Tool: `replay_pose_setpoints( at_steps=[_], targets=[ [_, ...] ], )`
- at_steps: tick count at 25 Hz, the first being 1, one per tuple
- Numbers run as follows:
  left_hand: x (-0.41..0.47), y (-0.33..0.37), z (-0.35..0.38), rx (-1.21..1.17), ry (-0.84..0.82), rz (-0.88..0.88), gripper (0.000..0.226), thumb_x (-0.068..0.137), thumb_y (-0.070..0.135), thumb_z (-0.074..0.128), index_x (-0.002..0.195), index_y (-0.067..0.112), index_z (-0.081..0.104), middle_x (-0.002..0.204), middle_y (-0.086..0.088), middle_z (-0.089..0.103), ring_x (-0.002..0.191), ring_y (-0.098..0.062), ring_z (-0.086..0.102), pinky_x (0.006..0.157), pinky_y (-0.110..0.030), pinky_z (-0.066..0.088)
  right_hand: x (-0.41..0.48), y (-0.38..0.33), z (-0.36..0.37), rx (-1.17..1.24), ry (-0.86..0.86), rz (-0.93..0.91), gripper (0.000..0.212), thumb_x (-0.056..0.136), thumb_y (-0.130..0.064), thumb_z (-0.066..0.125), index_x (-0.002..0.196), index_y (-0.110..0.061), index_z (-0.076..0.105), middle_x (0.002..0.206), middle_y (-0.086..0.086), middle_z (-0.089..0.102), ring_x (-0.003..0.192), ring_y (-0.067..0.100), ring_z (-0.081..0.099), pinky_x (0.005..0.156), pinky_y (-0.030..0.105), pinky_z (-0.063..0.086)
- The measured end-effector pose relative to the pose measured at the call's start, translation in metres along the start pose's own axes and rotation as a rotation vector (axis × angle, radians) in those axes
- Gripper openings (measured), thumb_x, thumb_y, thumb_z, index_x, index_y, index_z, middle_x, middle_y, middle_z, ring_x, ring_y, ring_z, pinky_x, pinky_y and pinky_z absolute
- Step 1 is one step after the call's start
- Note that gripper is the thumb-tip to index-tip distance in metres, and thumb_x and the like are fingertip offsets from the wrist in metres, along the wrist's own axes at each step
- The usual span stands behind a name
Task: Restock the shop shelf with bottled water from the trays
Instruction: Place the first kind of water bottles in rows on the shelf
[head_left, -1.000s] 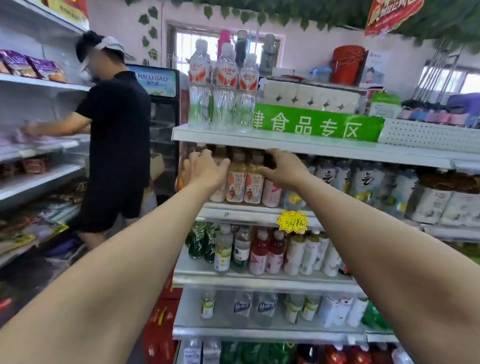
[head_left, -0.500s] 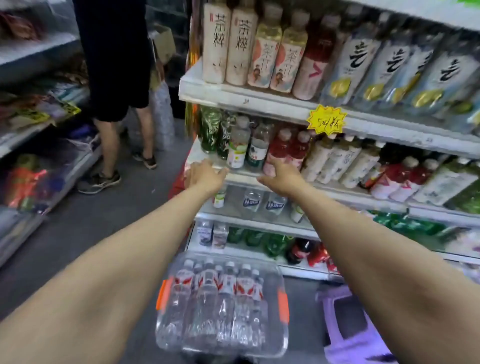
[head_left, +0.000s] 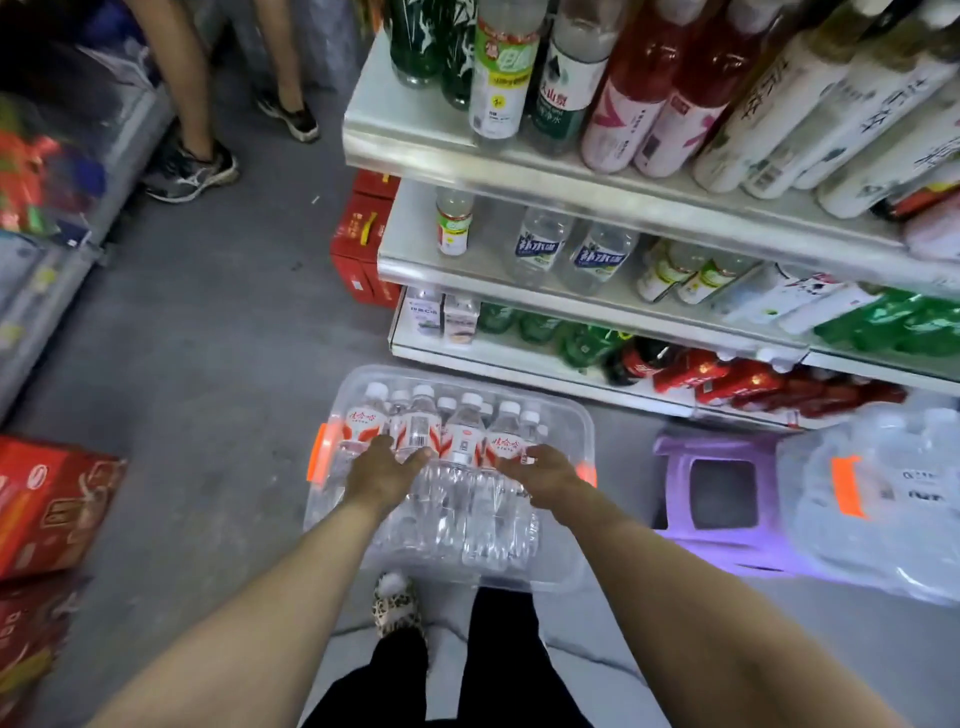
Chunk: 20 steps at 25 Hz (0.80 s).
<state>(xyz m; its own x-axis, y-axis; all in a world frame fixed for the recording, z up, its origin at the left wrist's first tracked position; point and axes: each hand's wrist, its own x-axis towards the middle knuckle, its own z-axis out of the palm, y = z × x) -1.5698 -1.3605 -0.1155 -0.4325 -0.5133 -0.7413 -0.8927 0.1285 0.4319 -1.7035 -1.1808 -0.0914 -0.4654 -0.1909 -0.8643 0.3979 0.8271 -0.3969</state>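
The bottled water (head_left: 457, 441) stands upright and packed close in a clear plastic tray (head_left: 563, 551) with orange latches, which sits on the floor just near the foot of the shop shelf (head_left: 519, 299), a little left of a purple stool (head_left: 727, 519). A second tray of water (head_left: 878, 499) lies to the right of the stool. Both hands reach down into the near tray: the left hand (head_left: 382, 470) has its fingers spread over the shoulders of the left bottles, and the right hand (head_left: 545, 475) is laid over the bottles at the right. Whether either has closed on a bottle I cannot tell; the fingers look loose and curved, touching but not clenched

These small bottles are likely light one by one, yet the full tray would be heavy and awkward to lift. The thin clear walls will probably dent under a hard squeeze, and the smooth plastic and label film may slip. The firmest hold looks to be the stiff neck below the white cap, or round the shoulder above the red label, taking two or three per hand

The shelf tier with clear water bottles has open room on its left part
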Motion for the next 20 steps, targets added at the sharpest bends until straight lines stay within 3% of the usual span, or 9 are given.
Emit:
replay_pose_setpoints(
  at_steps=[1, 4, 8, 11, 13, 16, 18, 20],
  targets=[
    [0.000, -0.002, 0.005, -0.017, -0.005, -0.029, 0.083, 0.092, 0.057, 0.060, 0.154, 0.010, 0.032, 0.156, -0.012, 0.043, 0.140, -0.037, 0.043, 0.109, -0.042, 0.038, 0.004, 0.004, 0.001, 0.070, -0.036, 0.031, 0.032, 0.090, -0.045, 0.076, 0.102, -0.018, 0.064, 0.100, -0.001, 0.064, 0.090, 0.017, 0.060, 0.078, 0.027, 0.051],
    [0.009, -0.001, 0.021, -0.024, 0.030, -0.089, 0.097, 0.087, 0.060, 0.066, 0.159, 0.012, 0.021, 0.160, -0.011, 0.035, 0.144, -0.036, 0.037, 0.112, -0.044, 0.037, 0.024, 0.012, 0.009, 0.182, -0.107, 0.108, 0.050, 0.089, -0.041, 0.077, 0.128, -0.017, 0.057, 0.131, 0.000, 0.061, 0.124, 0.025, 0.055, 0.100, 0.043, 0.050],
    [0.022, 0.002, 0.029, 0.065, 0.050, -0.174, 0.112, 0.076, 0.061, 0.078, 0.157, 0.011, 0.019, 0.159, -0.015, 0.036, 0.141, -0.039, 0.041, 0.105, -0.046, 0.044, 0.045, 0.018, 0.031, 0.166, -0.002, 0.169, 0.073, 0.073, -0.038, 0.091, 0.133, -0.015, 0.056, 0.130, 0.002, 0.063, 0.125, 0.030, 0.058, 0.094, 0.047, 0.055],
    [0.026, 0.004, 0.033, 0.132, 0.047, -0.207, 0.114, 0.077, 0.051, 0.082, 0.158, 0.010, 0.013, 0.161, -0.016, 0.032, 0.143, -0.038, 0.039, 0.107, -0.044, 0.043, 0.053, 0.021, 0.040, 0.220, 0.051, 0.242, 0.067, 0.070, -0.034, 0.094, 0.124, -0.010, 0.063, 0.125, 0.008, 0.067, 0.116, 0.031, 0.063, 0.090, 0.048, 0.059],
    [0.025, 0.001, 0.029, 0.080, 0.011, -0.199, 0.110, 0.077, 0.044, 0.083, 0.159, 0.013, 0.016, 0.158, -0.013, 0.038, 0.141, -0.036, 0.042, 0.107, -0.043, 0.045, 0.054, 0.023, 0.038, 0.302, 0.041, 0.250, 0.057, 0.069, -0.027, 0.095, 0.115, -0.011, 0.066, 0.119, 0.008, 0.068, 0.113, 0.030, 0.063, 0.091, 0.051, 0.058],
    [0.016, -0.007, 0.016, -0.234, -0.114, -0.127, 0.084, 0.076, 0.033, 0.085, 0.147, 0.021, 0.041, 0.141, -0.005, 0.057, 0.125, -0.030, 0.056, 0.097, -0.040, 0.049, 0.040, 0.027, 0.036, 0.375, 0.044, 0.169, 0.041, 0.072, -0.020, 0.093, 0.101, -0.019, 0.065, 0.111, 0.002, 0.069, 0.108, 0.026, 0.061, 0.090, 0.049, 0.054],
    [0.003, -0.008, 0.005, -0.403, -0.237, -0.094, 0.059, 0.081, 0.027, 0.082, 0.130, 0.024, 0.050, 0.127, 0.001, 0.062, 0.114, -0.024, 0.058, 0.093, -0.038, 0.044, 0.027, 0.029, 0.033, 0.411, 0.014, 0.092, 0.045, 0.074, -0.020, 0.092, 0.109, -0.019, 0.064, 0.111, -0.002, 0.069, 0.109, 0.023, 0.062, 0.094, 0.049, 0.052],
    [-0.012, -0.003, -0.008, -0.547, -0.355, -0.063, 0.059, 0.081, 0.027, 0.082, 0.128, 0.025, 0.046, 0.129, 0.003, 0.059, 0.116, -0.021, 0.056, 0.098, -0.038, 0.042, 0.009, 0.029, 0.028, 0.459, -0.019, 0.027, 0.054, 0.072, -0.025, 0.093, 0.117, -0.016, 0.063, 0.116, -0.001, 0.069, 0.111, 0.021, 0.063, 0.098, 0.050, 0.052]
  ],
)
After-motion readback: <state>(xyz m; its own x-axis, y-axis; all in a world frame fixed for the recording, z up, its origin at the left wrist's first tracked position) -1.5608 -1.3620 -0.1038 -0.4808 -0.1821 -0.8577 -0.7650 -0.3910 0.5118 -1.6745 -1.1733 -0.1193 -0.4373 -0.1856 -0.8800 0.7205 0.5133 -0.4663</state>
